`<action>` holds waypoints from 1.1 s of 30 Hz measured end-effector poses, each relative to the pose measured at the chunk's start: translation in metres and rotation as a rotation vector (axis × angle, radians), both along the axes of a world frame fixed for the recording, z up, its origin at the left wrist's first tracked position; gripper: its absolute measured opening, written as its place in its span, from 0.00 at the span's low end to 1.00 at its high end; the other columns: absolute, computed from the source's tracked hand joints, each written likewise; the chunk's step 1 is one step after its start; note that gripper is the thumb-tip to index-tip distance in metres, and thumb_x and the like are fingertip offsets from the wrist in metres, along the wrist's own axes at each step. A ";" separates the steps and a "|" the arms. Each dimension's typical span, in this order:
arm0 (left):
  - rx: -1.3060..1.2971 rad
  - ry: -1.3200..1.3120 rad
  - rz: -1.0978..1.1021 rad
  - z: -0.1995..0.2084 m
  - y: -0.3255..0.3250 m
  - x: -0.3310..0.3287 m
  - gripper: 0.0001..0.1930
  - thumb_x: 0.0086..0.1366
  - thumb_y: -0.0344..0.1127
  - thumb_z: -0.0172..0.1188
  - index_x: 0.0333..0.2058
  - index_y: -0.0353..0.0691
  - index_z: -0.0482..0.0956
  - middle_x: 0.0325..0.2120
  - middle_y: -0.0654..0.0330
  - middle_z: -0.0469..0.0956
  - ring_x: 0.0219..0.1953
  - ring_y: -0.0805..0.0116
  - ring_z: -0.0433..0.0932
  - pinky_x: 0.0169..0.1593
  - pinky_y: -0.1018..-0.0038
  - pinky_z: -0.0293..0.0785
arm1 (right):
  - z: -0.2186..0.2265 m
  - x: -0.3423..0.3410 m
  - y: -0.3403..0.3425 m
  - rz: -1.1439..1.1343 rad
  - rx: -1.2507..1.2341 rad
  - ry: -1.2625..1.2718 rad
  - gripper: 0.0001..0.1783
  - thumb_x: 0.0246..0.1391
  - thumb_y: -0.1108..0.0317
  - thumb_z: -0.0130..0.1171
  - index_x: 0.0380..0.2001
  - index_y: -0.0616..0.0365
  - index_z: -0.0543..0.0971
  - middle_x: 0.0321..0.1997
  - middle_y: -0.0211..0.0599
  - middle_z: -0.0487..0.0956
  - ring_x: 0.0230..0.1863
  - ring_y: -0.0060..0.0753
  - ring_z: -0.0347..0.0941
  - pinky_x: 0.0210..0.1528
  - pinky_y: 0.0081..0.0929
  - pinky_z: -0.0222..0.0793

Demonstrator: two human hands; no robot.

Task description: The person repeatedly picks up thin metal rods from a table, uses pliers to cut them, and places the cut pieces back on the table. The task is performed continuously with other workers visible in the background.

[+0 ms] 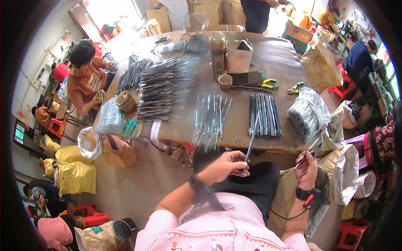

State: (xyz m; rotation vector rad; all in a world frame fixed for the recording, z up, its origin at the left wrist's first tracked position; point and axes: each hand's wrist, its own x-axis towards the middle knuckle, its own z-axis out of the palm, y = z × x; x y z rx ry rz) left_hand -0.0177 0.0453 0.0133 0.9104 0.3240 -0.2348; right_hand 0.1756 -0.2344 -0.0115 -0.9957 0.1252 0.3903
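Observation:
My left hand [231, 166] is closed in a pinch on the lower end of a thin dark rod [250, 144], which slants up over the table's near edge. My right hand [307, 170], apart from it on the right, is closed around a small hand tool [313, 144] with a pale metal tip; the fingers hide most of it. Beyond my left hand lies a row of dark thin rods [268, 115], with a looser pile of shiny rods [211, 119] to its left. A wrapped bundle of fine metal wires [305, 115] stands near my right hand.
The brown table [238, 144] also carries a large rod heap [167, 88], teal-handled scissors [129, 129], yellow-handled pliers [270, 83], a small cup [225, 81] and a tall bottle [217, 54]. A co-worker [86, 79] sits at the left side. Sacks [331, 167] stand at right.

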 end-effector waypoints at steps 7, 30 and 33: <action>-0.025 -0.035 -0.123 0.011 -0.026 -0.002 0.13 0.60 0.26 0.60 0.43 0.31 0.71 0.36 0.56 0.76 0.38 0.63 0.82 0.43 0.74 0.79 | 0.051 -0.087 0.060 0.145 -0.129 -0.286 0.09 0.55 0.77 0.58 0.39 0.63 0.71 0.30 0.43 0.79 0.28 0.33 0.78 0.27 0.28 0.76; 0.278 -0.139 0.094 0.021 -0.016 -0.011 0.07 0.57 0.22 0.64 0.34 0.31 0.76 0.28 0.58 0.80 0.32 0.71 0.82 0.38 0.78 0.80 | 0.038 -0.126 0.095 0.186 -0.096 -0.322 0.11 0.57 0.79 0.57 0.42 0.62 0.69 0.33 0.42 0.78 0.31 0.31 0.78 0.24 0.26 0.75; 0.221 -0.148 0.128 0.023 -0.017 -0.012 0.08 0.55 0.21 0.65 0.34 0.31 0.77 0.27 0.58 0.81 0.30 0.73 0.81 0.36 0.79 0.80 | 0.039 -0.128 0.098 0.196 -0.122 -0.326 0.12 0.56 0.80 0.57 0.42 0.62 0.69 0.32 0.42 0.78 0.31 0.31 0.78 0.23 0.27 0.75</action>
